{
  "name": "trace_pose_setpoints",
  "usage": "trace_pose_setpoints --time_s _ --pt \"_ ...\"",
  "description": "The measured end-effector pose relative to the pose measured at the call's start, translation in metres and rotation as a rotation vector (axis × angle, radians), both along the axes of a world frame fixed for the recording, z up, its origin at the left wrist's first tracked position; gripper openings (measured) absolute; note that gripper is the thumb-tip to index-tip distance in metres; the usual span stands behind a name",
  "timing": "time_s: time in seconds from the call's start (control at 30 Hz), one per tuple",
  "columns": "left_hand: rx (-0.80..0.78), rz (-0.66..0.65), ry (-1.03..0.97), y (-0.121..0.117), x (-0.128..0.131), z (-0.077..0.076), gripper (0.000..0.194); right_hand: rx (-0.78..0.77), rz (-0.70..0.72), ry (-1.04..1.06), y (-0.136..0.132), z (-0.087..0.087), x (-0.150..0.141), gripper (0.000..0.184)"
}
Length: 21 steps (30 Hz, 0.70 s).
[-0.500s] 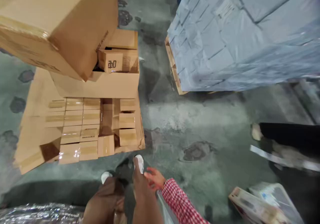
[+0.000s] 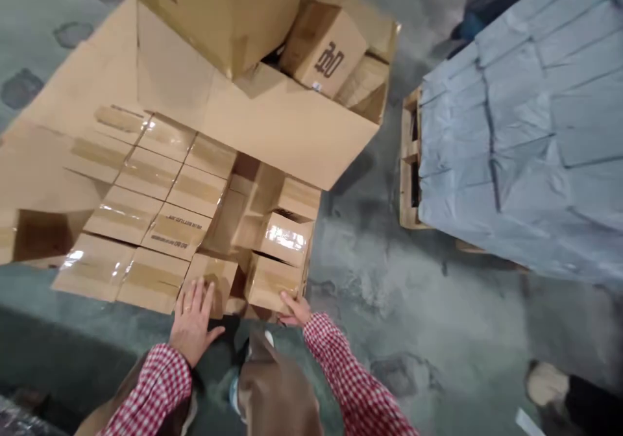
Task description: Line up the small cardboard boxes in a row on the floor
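A big open carton (image 2: 68,163) lies on the floor, packed with several small taped cardboard boxes. My left hand (image 2: 193,321) rests flat, fingers spread, on the near edge of one small box (image 2: 210,279). My right hand (image 2: 295,309) touches the near lower corner of another small box (image 2: 271,282) at the carton's right end. Both sleeves are red and white check. Neither hand has lifted anything.
A second open carton (image 2: 272,118) with a loose small box (image 2: 324,47) sits behind, and a large box (image 2: 233,1) leans over it. To the right stands a wooden pallet (image 2: 411,163) stacked with grey wrapped goods (image 2: 525,137). Grey-green concrete floor lies between.
I have stepped closer and bent over the carton. Both hands have come forward onto the small boxes; before, only the right hand showed, hanging by my leg.
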<state>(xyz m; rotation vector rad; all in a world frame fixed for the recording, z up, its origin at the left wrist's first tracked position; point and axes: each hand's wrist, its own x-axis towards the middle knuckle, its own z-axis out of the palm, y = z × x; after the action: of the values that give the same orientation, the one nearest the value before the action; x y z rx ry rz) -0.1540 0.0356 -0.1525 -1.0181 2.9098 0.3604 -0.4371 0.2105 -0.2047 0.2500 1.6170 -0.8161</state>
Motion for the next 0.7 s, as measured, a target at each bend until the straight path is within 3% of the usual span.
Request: trace_pose_setpoints --time_s 0.1,0.23,0.37,0.5,0.7 --pt "0.069 -0.063 -0.032 -0.007 -0.005 -0.025 0.099 -0.010 -0.020 -0.014 0.020 -0.007 -0.005 0.087" --pt "0.047 -0.045 -0.042 -0.005 -0.004 -0.045 0.096 -0.056 -0.033 -0.037 0.042 -0.013 -0.016 0.075" --pt "-0.031 -0.041 0.000 -0.001 -0.009 -0.047 0.090 -0.065 -0.063 -0.109 0.054 -0.018 -0.030 0.066" --pt "-0.167 -0.033 0.048 -0.004 -0.012 -0.045 0.049 -0.113 -0.078 -0.126 0.058 -0.021 -0.036 0.067" --pt "-0.257 -0.107 0.025 -0.020 -0.006 -0.044 0.053 -0.173 -0.138 -0.120 0.050 -0.021 -0.031 0.068"
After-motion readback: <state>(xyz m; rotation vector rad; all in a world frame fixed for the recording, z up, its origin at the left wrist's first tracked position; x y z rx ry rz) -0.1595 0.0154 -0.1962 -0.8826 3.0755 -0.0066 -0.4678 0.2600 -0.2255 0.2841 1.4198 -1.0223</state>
